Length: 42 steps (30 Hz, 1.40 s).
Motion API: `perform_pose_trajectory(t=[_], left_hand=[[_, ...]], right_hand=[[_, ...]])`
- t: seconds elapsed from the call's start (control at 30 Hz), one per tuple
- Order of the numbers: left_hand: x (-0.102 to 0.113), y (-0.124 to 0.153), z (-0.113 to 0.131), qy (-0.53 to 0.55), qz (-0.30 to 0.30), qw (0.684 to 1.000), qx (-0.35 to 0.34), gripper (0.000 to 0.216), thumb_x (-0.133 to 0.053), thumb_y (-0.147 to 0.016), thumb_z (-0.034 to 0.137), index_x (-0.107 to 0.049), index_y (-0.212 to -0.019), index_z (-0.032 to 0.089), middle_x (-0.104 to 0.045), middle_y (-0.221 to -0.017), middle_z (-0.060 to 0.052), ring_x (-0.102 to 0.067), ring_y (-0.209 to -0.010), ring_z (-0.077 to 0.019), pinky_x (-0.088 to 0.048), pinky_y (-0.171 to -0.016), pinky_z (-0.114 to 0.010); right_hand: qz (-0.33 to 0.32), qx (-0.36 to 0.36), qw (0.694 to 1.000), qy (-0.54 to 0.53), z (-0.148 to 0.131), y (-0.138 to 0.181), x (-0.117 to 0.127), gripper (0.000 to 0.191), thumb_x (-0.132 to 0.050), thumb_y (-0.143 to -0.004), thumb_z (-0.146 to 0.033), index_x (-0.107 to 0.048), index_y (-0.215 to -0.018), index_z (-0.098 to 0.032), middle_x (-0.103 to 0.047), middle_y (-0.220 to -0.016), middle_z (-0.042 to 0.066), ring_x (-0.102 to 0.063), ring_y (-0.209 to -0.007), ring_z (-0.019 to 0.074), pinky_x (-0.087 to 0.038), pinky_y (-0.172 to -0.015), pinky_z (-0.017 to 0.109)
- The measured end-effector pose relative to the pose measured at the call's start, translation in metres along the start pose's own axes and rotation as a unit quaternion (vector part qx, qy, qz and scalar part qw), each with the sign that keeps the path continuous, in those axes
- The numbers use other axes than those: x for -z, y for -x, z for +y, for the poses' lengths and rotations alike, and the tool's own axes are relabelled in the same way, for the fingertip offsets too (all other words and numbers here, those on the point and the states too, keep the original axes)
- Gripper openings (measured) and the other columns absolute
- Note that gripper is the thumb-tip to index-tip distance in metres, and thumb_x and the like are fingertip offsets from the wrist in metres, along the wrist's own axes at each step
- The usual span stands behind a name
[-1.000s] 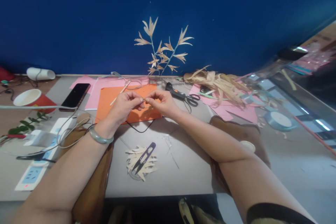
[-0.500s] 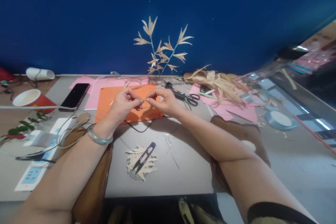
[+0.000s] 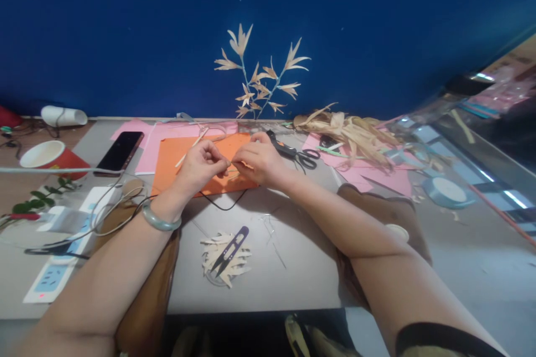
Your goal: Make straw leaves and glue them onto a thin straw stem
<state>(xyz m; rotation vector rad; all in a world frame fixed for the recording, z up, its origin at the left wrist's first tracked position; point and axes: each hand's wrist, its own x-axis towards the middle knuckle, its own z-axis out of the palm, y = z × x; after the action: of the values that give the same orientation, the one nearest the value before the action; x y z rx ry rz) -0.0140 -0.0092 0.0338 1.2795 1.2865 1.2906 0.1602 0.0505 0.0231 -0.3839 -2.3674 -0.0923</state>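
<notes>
My left hand (image 3: 200, 165) and my right hand (image 3: 257, 162) meet fingertip to fingertip above an orange sheet (image 3: 171, 162). Both pinch a small pale strip (image 3: 231, 166), thin and partly hidden by the fingers. A green bangle (image 3: 159, 219) sits on my left wrist. Nearer to me on the grey table (image 3: 293, 279) lies a pile of cut pale leaf shapes (image 3: 211, 256) with small purple thread snips (image 3: 229, 247) on top. A thin wire piece (image 3: 272, 237) lies beside them.
Against the blue wall stands a twig of pale leaves (image 3: 262, 81). Dried husks (image 3: 352, 131), black scissors (image 3: 305, 159), a glue gun (image 3: 278, 145) and pink paper (image 3: 379, 178) lie right. A phone (image 3: 119, 152), red cup (image 3: 46, 157), cables and power strip (image 3: 52, 279) lie left. A ribbon roll (image 3: 446, 191) is at the right.
My right hand has turned slightly, fingers curling down over the strip. My left hand stays almost in place. Everything on the table is unchanged.
</notes>
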Motion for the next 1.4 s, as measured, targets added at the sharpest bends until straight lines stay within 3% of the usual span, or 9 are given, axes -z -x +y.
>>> perform_pose_trajectory(t=[0.2, 0.37, 0.63, 0.9, 1.07, 1.4], left_hand=[[-0.002, 0.001, 0.001, -0.017, 0.002, 1.0, -0.002, 0.026, -0.068, -0.057, 0.012, -0.045, -0.067, 0.018, -0.062, -0.053, 0.004, -0.063, -0.047, -0.0116, -0.049, -0.048, -0.02], [-0.002, 0.001, -0.001, -0.022, -0.015, 1.0, -0.008, 0.026, -0.07, -0.058, 0.013, -0.047, -0.068, 0.018, -0.062, -0.055, 0.004, -0.062, -0.048, -0.0111, -0.05, -0.049, -0.021], [0.001, 0.0, -0.001, 0.014, -0.026, 1.0, 0.004, 0.025, -0.074, -0.061, 0.018, -0.054, -0.077, 0.016, -0.059, -0.063, 0.005, -0.062, -0.051, -0.0102, -0.05, -0.052, -0.022], [0.004, -0.002, -0.002, 0.019, -0.022, 1.0, 0.007, 0.028, -0.075, -0.063, 0.022, -0.06, -0.085, 0.014, -0.062, -0.068, 0.002, -0.062, -0.053, -0.0107, -0.051, -0.053, -0.024], [0.004, -0.001, -0.002, 0.004, -0.025, 1.0, -0.007, 0.028, -0.076, -0.063, 0.023, -0.059, -0.083, 0.015, -0.062, -0.073, 0.002, -0.061, -0.054, -0.0095, -0.052, -0.055, -0.024], [0.002, 0.001, 0.001, -0.01, -0.049, 0.999, -0.001, 0.028, -0.073, -0.061, 0.019, -0.056, -0.082, 0.016, -0.061, -0.06, 0.004, -0.062, -0.053, -0.0116, -0.052, -0.054, -0.023]], right_hand=[[-0.049, 0.042, 0.995, 0.072, -0.004, -0.001, 0.005, 0.034, -0.035, -0.098, -0.017, -0.06, -0.074, -0.017, -0.062, -0.066, 0.0, -0.047, -0.06, 0.0116, -0.033, -0.086, 0.036], [-0.078, 0.042, 0.994, 0.061, -0.003, -0.001, 0.005, 0.035, -0.032, -0.099, -0.016, -0.057, -0.075, -0.017, -0.063, -0.07, 0.002, -0.045, -0.061, 0.0127, -0.033, -0.085, 0.036], [-0.023, -0.024, 0.997, -0.065, -0.001, 0.004, -0.006, 0.018, -0.043, -0.094, -0.017, -0.052, -0.079, -0.018, -0.06, -0.068, 0.001, -0.045, -0.061, 0.0136, -0.037, -0.081, 0.035], [0.023, -0.069, 0.992, -0.1, 0.003, 0.003, -0.007, 0.016, -0.052, -0.093, -0.026, -0.059, -0.081, -0.019, -0.069, -0.071, 0.001, -0.052, -0.06, 0.0123, -0.036, -0.085, 0.036], [0.013, -0.039, 0.997, -0.067, 0.004, 0.003, -0.005, 0.022, -0.048, -0.095, -0.026, -0.062, -0.08, -0.019, -0.069, -0.071, 0.0, -0.053, -0.062, 0.0124, -0.034, -0.085, 0.036], [-0.049, -0.007, 0.998, -0.05, 0.001, 0.002, -0.001, 0.025, -0.04, -0.096, -0.02, -0.06, -0.081, -0.018, -0.067, -0.072, 0.002, -0.049, -0.064, 0.0144, -0.035, -0.086, 0.038]])
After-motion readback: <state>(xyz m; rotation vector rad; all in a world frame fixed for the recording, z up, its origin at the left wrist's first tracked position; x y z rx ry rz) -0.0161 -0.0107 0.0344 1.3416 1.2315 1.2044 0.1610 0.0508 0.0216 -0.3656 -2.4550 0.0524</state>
